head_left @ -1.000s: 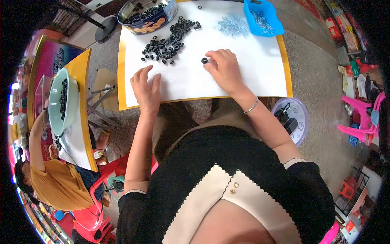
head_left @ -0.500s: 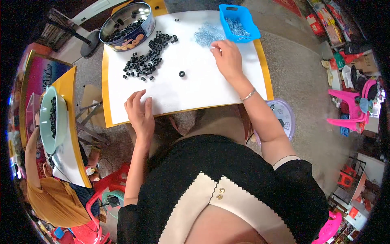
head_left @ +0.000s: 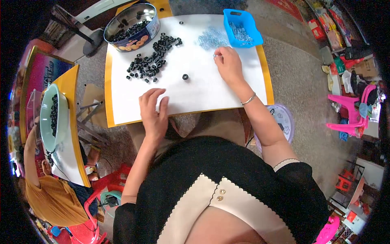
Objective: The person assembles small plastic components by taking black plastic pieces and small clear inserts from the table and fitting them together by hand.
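Observation:
My right hand (head_left: 229, 64) is pinched on a small clear or silvery piece (head_left: 215, 55), too small to name. Just beyond it lies a scatter of the same shiny pieces (head_left: 211, 38), beside a blue plastic basket (head_left: 255, 37) holding more of them. Over the front edge of the white tabletop (head_left: 211, 95), my left hand (head_left: 153, 107) is open, fingers curved apart, with nothing in it. One black ring-like part (head_left: 185, 77) sits alone between my hands. A pile of small black parts (head_left: 152, 63) spreads to the left.
A round tin (head_left: 152, 32) with black parts stands at the far left corner. Further left, another person in an orange-brown top (head_left: 57, 201) reaches to a pale green basin (head_left: 61, 122) on a second table. A purple-rimmed tub (head_left: 289, 122) is at the right, below table height.
My left hand has moved right and a little inward, still open. My right hand has drawn slightly back from the shiny scatter with a small piece showing at its fingertips. The whole view has shifted slightly.

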Demonstrator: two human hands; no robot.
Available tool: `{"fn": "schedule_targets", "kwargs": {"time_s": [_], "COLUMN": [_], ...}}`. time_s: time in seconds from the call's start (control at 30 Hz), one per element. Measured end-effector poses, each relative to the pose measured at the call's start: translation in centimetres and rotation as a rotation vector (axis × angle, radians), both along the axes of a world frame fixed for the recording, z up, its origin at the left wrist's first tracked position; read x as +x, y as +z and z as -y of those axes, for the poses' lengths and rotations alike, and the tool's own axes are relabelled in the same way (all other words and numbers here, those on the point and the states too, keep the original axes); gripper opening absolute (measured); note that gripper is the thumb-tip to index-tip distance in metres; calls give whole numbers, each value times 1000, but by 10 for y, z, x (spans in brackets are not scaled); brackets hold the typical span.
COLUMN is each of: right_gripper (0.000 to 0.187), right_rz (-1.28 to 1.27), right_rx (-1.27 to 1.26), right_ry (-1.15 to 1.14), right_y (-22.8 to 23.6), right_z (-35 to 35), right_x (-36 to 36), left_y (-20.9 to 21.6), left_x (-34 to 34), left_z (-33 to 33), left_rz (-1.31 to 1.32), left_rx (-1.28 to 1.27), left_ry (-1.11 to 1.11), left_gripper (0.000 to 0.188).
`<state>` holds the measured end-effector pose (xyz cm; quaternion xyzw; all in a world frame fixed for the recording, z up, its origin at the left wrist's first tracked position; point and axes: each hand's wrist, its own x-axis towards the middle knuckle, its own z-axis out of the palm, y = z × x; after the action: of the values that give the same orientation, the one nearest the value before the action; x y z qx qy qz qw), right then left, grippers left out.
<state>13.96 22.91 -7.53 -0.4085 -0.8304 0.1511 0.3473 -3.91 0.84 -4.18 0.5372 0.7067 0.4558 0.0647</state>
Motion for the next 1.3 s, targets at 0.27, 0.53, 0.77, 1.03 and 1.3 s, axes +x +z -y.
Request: {"fn": "schedule_targets", "kwargs": {"time_s": [0.27,0.53,0.77,1.03,1.3], "right_gripper": [13,13,10,11,14], "right_rz": [-31,51,-139,-374,-466], "right_rx": [99,-3,-167,-310,-550], "right_ry": [145,148,150,281,329], "right_y": [5,7,24,56,61], "right_z": [4,5,19,70,74], "right_x": [-5,-6,-7,-1,8], "left_y": [-1,8,3,19,18], "left_x": [41,43,41,31,29], "left_z": [-28,-38,-61,-97,-90], "left_rz": [68,54,353,1284,1427], "left_rx": [73,21,-38,-244,-288], "left_ry": [-267,-296,-279,-359,-396], "left_gripper": [19,16,17,26,18]}}
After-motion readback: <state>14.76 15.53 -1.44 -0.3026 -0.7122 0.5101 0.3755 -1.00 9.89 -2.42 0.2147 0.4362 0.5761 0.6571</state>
